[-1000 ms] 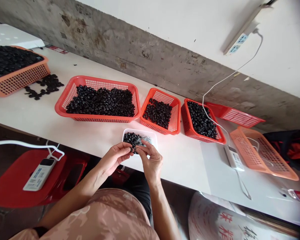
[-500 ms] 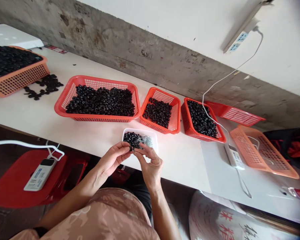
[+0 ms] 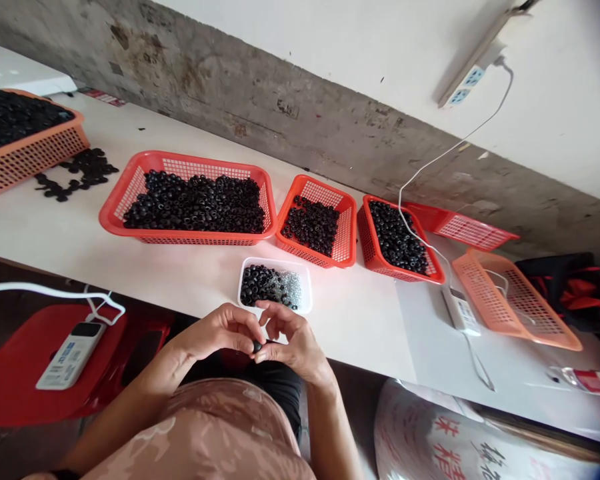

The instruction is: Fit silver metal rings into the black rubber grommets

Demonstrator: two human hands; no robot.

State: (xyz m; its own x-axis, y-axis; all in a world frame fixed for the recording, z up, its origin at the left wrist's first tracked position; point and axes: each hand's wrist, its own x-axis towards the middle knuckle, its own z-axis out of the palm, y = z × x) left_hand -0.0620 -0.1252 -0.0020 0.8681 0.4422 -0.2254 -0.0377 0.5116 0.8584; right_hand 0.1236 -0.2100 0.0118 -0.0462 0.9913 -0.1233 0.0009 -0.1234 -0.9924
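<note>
Just in front of the table's near edge, both of my hands meet at a small round black part [image 3: 257,347]. My left hand [image 3: 213,339] pinches it between thumb and fingers. From the other side my right hand [image 3: 297,343] has its thumb against the part, its fingers bent above; what else its fingertips may hold is hidden. Beyond my fingers sits a white plastic tub [image 3: 307,290]. Black parts [image 3: 260,283] fill its left side, and tiny shiny silver pieces [image 3: 291,287] lie on its right.
Behind the tub stand a wide red basket [image 3: 190,237], a smaller red basket [image 3: 349,227] and another red basket [image 3: 373,247], all holding black parts. An orange basket [image 3: 35,167] is at far left. A white cable [image 3: 425,167] crosses the right basket. A red stool [image 3: 10,373] carries a power strip [image 3: 73,357].
Both hands have drawn back from over the tub toward my body, with the black part between them. More of the tub's contents now shows. The view has shifted slightly.
</note>
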